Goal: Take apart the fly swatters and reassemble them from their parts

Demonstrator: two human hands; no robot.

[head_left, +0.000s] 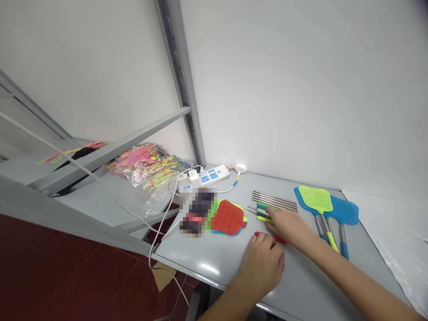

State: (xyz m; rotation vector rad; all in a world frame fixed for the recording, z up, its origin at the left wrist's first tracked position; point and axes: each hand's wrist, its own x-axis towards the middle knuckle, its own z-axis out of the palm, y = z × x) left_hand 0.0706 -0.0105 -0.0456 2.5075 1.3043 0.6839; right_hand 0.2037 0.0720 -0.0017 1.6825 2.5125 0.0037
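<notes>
My left hand (262,263) is curled on the near side of the table, its fingertips closed on a red handle grip (279,239). Just beyond it, my right hand (290,226) has its fingers closed around a thin metal rod (256,209) that points left. Blue and green handle grips (262,218) lie under and beside those fingers, which partly cover them. Behind the right hand several bare metal rods (274,200) lie side by side. Left of the hands rests a stack of fly swatter heads with a red one (229,217) on top.
Fly swatters with a yellow-green head (316,199) and a blue head (347,210) lie at right, near a white sheet (384,227). A power strip (214,176) with cables stands by the wall. Bagged colourful cords (147,162) lie beyond the grey metal frame (117,145).
</notes>
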